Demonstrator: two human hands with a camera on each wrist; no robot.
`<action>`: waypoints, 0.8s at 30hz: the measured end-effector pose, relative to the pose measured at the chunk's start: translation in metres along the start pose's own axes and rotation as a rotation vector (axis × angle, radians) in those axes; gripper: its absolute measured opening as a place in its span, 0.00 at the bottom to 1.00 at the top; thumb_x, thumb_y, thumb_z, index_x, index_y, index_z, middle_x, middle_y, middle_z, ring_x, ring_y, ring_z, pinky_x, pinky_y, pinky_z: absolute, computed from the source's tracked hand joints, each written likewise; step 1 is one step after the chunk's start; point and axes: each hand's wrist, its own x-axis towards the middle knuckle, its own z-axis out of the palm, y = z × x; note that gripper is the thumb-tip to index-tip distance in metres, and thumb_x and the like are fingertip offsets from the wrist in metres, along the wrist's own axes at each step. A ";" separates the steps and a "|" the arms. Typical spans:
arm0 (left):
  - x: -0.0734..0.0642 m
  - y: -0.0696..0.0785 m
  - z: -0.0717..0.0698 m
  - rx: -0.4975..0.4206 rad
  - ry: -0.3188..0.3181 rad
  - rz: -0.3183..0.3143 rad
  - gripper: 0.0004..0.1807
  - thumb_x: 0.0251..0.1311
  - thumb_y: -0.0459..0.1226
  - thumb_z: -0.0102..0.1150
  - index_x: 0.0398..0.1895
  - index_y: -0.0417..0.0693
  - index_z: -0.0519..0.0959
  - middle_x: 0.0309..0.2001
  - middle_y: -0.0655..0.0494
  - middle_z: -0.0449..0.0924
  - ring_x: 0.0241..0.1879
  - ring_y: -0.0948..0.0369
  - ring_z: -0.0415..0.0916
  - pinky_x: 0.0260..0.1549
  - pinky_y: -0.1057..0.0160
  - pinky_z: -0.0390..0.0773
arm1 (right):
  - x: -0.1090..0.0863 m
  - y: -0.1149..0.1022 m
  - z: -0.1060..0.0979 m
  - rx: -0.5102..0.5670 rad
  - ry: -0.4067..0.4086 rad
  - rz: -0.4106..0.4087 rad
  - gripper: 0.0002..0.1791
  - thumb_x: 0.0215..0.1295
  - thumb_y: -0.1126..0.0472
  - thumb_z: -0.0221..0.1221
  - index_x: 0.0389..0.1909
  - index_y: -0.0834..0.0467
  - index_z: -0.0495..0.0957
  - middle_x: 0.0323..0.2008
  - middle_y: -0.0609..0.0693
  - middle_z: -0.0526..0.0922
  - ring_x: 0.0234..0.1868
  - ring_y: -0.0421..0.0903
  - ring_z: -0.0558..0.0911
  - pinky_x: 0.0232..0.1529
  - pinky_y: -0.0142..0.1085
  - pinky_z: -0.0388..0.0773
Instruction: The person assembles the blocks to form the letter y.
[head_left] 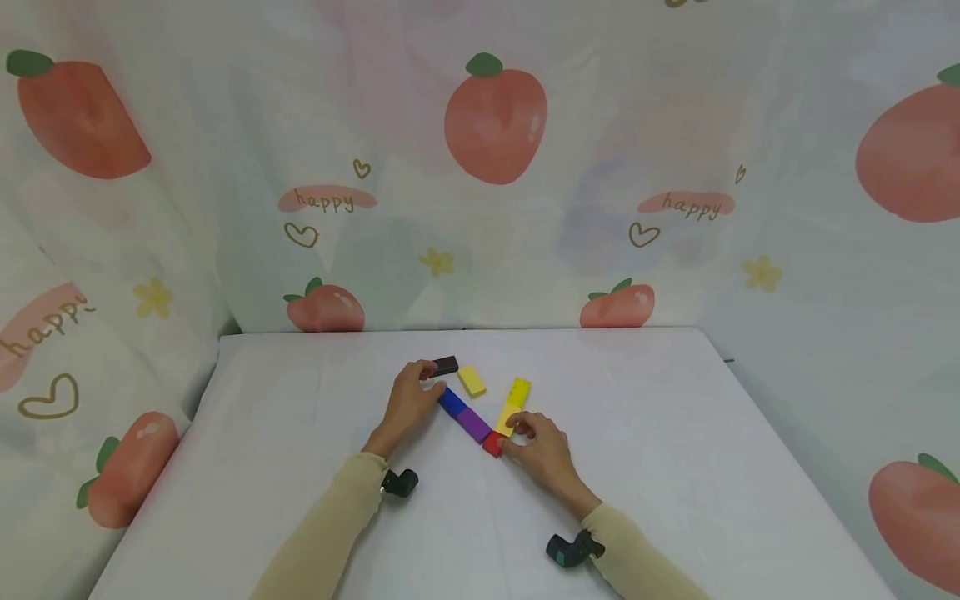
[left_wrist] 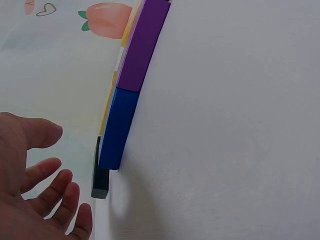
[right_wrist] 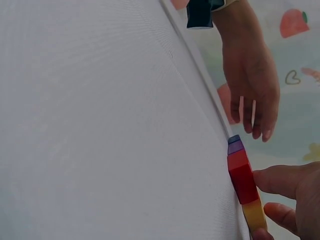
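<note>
Small coloured blocks form a V on the white table point(head_left: 637, 483). Its left arm has a blue block point(head_left: 452, 402) and a purple block point(head_left: 474, 424), ending at a red block point(head_left: 491, 444). Up the right arm run a golden-yellow block point(head_left: 507, 417) and a bright yellow block point(head_left: 520, 390). My left hand point(head_left: 408, 402) is beside the blue block and a black block point(head_left: 447, 365); the left wrist view shows its fingers loose, gripping nothing. With its thumb, my right hand point(head_left: 546, 454) touches the red block, its other fingers beside the golden-yellow one.
A pale yellow block point(head_left: 472, 381) lies between the black block and the V. Behind the table hangs a peach-printed cloth point(head_left: 495, 250). Each wrist wears a small black camera, such as the camera point(head_left: 573, 550) on the right sleeve.
</note>
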 end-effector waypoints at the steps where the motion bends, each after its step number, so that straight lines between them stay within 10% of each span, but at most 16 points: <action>1: 0.002 0.001 -0.001 0.000 0.004 0.008 0.19 0.62 0.39 0.62 0.56 0.45 0.76 0.52 0.47 0.77 0.55 0.52 0.73 0.59 0.52 0.73 | 0.000 0.000 0.000 0.000 -0.001 0.000 0.15 0.55 0.53 0.70 0.43 0.49 0.81 0.38 0.46 0.80 0.41 0.45 0.73 0.45 0.40 0.65; 24: 0.023 0.001 0.000 0.044 0.033 0.006 0.21 0.62 0.38 0.63 0.58 0.43 0.76 0.54 0.45 0.77 0.56 0.50 0.73 0.58 0.51 0.74 | -0.002 0.001 0.000 0.002 0.016 -0.019 0.14 0.54 0.53 0.70 0.42 0.49 0.81 0.36 0.46 0.79 0.40 0.44 0.73 0.45 0.39 0.64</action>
